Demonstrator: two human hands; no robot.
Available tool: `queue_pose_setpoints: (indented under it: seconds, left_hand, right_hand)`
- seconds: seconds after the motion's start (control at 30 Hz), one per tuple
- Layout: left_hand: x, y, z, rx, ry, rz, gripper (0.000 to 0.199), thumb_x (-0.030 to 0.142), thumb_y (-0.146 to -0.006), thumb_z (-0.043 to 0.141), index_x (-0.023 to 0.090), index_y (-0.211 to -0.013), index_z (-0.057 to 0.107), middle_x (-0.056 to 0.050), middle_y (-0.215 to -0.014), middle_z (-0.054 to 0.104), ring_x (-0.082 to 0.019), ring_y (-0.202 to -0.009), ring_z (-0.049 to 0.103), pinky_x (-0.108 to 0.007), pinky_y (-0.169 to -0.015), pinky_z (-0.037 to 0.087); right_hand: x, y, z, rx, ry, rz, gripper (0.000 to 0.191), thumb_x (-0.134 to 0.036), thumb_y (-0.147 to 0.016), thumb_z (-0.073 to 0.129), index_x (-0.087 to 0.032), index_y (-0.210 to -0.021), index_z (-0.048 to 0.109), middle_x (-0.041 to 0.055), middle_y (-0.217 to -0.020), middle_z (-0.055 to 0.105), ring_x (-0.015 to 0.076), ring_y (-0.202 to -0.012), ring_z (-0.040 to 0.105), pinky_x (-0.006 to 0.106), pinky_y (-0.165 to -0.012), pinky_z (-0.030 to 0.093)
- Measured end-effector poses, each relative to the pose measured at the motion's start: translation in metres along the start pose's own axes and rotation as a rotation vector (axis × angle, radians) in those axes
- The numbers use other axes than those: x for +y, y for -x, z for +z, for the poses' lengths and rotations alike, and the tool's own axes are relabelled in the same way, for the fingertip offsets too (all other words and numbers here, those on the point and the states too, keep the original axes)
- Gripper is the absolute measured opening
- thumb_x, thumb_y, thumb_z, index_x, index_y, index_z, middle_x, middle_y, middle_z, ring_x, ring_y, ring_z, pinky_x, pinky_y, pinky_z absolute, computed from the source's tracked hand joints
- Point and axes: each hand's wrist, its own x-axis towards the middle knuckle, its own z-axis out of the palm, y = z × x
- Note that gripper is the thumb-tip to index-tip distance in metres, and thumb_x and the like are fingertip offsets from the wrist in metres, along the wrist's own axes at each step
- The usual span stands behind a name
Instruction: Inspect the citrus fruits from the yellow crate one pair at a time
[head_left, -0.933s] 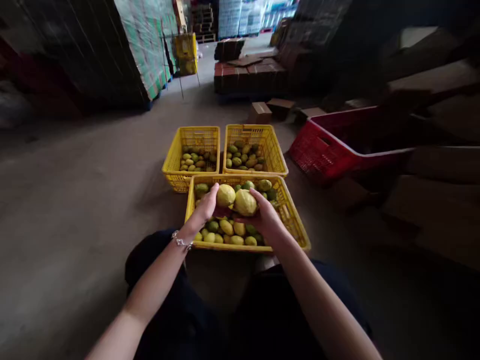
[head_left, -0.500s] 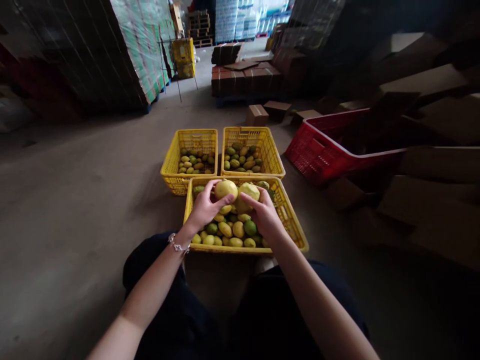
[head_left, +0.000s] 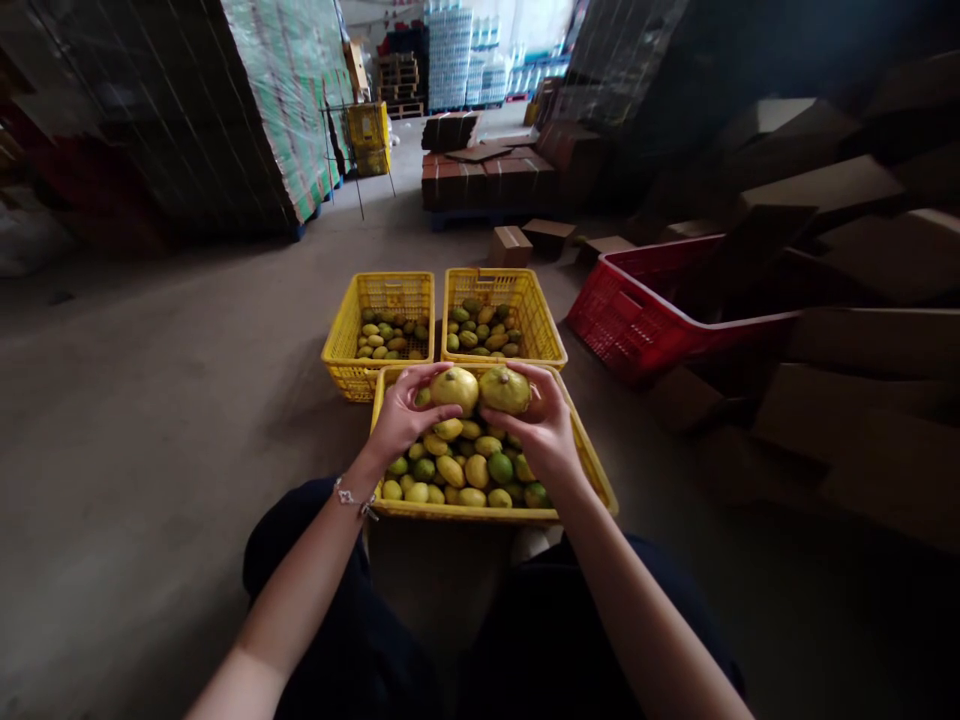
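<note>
Above the near yellow crate [head_left: 589,450], my left hand [head_left: 405,412] is closed around a yellow fruit [head_left: 454,391]. My right hand [head_left: 546,420] grips a yellow-green fruit [head_left: 505,390] close beside it, and both fruits show their stem ends. Below them, the near crate holds many yellow and green fruits [head_left: 450,471]. Behind it stand two more yellow crates, the left one [head_left: 341,345] and the right one [head_left: 551,330], each with a layer of green and yellow fruits on its bottom.
A red crate [head_left: 630,315] stands at the right, with cardboard boxes [head_left: 855,400] piled in and around it. Small boxes [head_left: 511,246] lie behind the yellow crates. Farther back are loaded pallets [head_left: 487,185] and a tall wrapped stack [head_left: 289,110].
The right-hand fruit has been turned so its stem end shows, and the left-hand fruit is tilted differently. The view has shifted slightly, with the crates a little lower in it.
</note>
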Motion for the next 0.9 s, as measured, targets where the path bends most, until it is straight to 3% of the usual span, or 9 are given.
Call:
queue_pose_setpoints:
  seconds: [0.13, 0.27, 0.4, 0.53, 0.67, 0.77, 0.9]
  left_hand:
    - [-0.001, 0.0, 0.001, 0.043, 0.153, -0.126, 0.047, 0.019, -0.062, 0.082, 0.022, -0.107, 0.07, -0.005, -0.113, 0.066, -0.019, -0.101, 0.061, -0.027, -0.087, 0.051]
    - [-0.004, 0.002, 0.008, 0.131, 0.293, -0.248, 0.038, 0.03, -0.074, 0.073, 0.02, -0.111, 0.067, -0.006, -0.11, 0.067, -0.02, -0.098, 0.063, -0.029, -0.082, 0.053]
    - [-0.007, 0.005, 0.017, 0.207, 0.294, -0.271, 0.036, 0.028, -0.074, 0.073, 0.018, -0.108, 0.065, -0.004, -0.104, 0.067, -0.017, -0.097, 0.062, -0.026, -0.083, 0.051]
    - [-0.01, 0.008, 0.024, 0.275, 0.227, -0.283, 0.042, 0.015, -0.064, 0.08, 0.018, -0.101, 0.06, 0.0, -0.088, 0.067, -0.011, -0.081, 0.061, -0.021, -0.076, 0.05]
    - [-0.014, 0.005, 0.024, 0.311, 0.342, -0.297, 0.029, 0.015, -0.067, 0.077, 0.017, -0.088, 0.058, 0.001, -0.082, 0.065, -0.01, -0.075, 0.061, -0.022, -0.076, 0.052]
    - [-0.013, 0.0, 0.019, 0.341, 0.499, -0.413, 0.021, 0.024, -0.075, 0.07, 0.015, -0.091, 0.06, -0.003, -0.086, 0.066, -0.013, -0.074, 0.063, -0.025, -0.074, 0.054]
    - [-0.008, -0.004, 0.012, 0.351, 0.697, -0.603, 0.034, 0.043, -0.086, 0.054, 0.012, -0.096, 0.062, -0.009, -0.08, 0.066, -0.017, -0.07, 0.064, -0.028, -0.067, 0.057]
  right_hand:
    - [0.0, 0.0, -0.001, -0.009, -0.068, 0.136, 0.057, -0.022, -0.059, 0.082, -0.029, -0.112, 0.061, -0.0012, -0.104, 0.066, 0.0185, -0.093, 0.062, 0.029, -0.082, 0.052]
    - [0.0, 0.002, 0.004, 0.041, -0.179, 0.319, 0.048, -0.034, -0.065, 0.078, -0.027, -0.108, 0.059, 0.0, -0.099, 0.067, 0.0187, -0.085, 0.064, 0.03, -0.073, 0.053]
    - [0.004, 0.006, 0.012, 0.055, -0.265, 0.463, 0.046, -0.043, -0.064, 0.076, -0.025, -0.101, 0.056, 0.0005, -0.095, 0.067, 0.0214, -0.084, 0.065, 0.033, -0.066, 0.056]
    - [0.011, 0.012, 0.019, 0.092, -0.147, 0.472, 0.048, -0.043, -0.062, 0.079, -0.025, -0.098, 0.052, -0.0024, -0.089, 0.067, 0.0187, -0.079, 0.065, 0.03, -0.064, 0.057]
    - [0.013, 0.013, 0.024, 0.104, -0.138, 0.474, 0.044, -0.038, -0.058, 0.081, -0.024, -0.088, 0.053, -0.005, -0.078, 0.065, 0.0158, -0.069, 0.063, 0.028, -0.058, 0.057]
    - [0.009, 0.01, 0.025, 0.086, -0.258, 0.531, 0.034, -0.037, -0.061, 0.077, -0.021, -0.085, 0.06, -0.0012, -0.08, 0.068, 0.0181, -0.07, 0.064, 0.028, -0.054, 0.056]
    - [0.002, 0.004, 0.022, 0.089, -0.446, 0.624, 0.025, -0.038, -0.067, 0.064, -0.018, -0.083, 0.064, 0.0042, -0.076, 0.07, 0.0257, -0.08, 0.068, 0.036, -0.062, 0.058]
